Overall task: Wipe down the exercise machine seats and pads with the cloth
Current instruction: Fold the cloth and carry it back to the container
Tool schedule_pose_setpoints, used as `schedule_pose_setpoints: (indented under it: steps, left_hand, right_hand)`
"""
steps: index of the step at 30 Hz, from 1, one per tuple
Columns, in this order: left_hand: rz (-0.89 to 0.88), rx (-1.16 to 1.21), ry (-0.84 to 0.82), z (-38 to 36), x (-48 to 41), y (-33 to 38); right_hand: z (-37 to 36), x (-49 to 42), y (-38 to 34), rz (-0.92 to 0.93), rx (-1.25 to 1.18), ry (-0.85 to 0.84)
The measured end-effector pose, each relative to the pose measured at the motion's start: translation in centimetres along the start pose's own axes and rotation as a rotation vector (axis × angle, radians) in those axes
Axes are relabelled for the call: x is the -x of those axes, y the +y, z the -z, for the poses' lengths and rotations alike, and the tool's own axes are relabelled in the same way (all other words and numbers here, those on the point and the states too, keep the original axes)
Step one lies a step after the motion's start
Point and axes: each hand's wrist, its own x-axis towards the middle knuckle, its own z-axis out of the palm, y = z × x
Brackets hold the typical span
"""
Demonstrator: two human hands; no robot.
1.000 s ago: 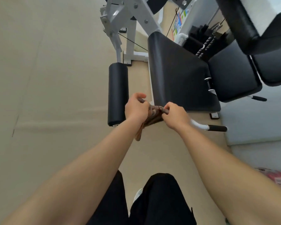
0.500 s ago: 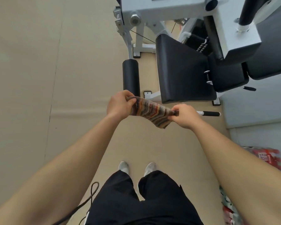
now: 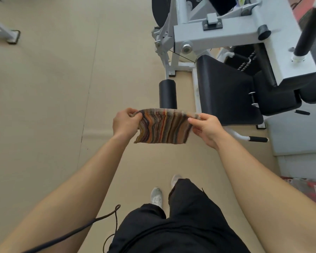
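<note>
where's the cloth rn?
Head view, centre: the striped cloth is stretched in the air between the left hand and right hand, in front of the black roller pad and seat pad.

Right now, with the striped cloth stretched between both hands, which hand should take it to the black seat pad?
Probably the right hand: it grips the striped cloth nearest the black seat pad; the left hand is farther.

Wavy orange, brown and grey striped cloth (image 3: 163, 126); black seat pad (image 3: 224, 92).
</note>
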Motion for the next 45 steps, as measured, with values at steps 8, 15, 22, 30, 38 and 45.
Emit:
schedule_pose_setpoints:
  steps: [8,15,22,30,38,45]
  left_hand:
    - [0.138,0.33,-0.169,-1.0,-3.7,3.2]
    - [0.209,0.385,-0.125,1.6,-11.3,6.8]
    - [0.325,0.567,-0.032,5.1,-19.3,10.0]
    - [0.347,0.592,-0.223,12.3,-29.1,12.9]
    - [0.157,0.34,-0.259,19.3,-41.9,14.5]
    - [-0.077,0.376,-0.444,22.5,-50.3,18.1]
  right_hand:
    - [-8.7,-3.2,-3.4,0.011,-0.164,-0.175]
    - [-15.7,-9.3,-9.2,0.157,0.154,-0.207]
    - [-21.1,-15.5,-14.6,0.437,0.516,-0.204]
    - [-28.1,-23.6,-21.4,0.475,0.572,-0.274]
    - [-37.0,-31.0,-31.5,0.337,0.333,-0.179]
    - [-41.9,-36.9,-39.3,0.269,0.052,-0.002]
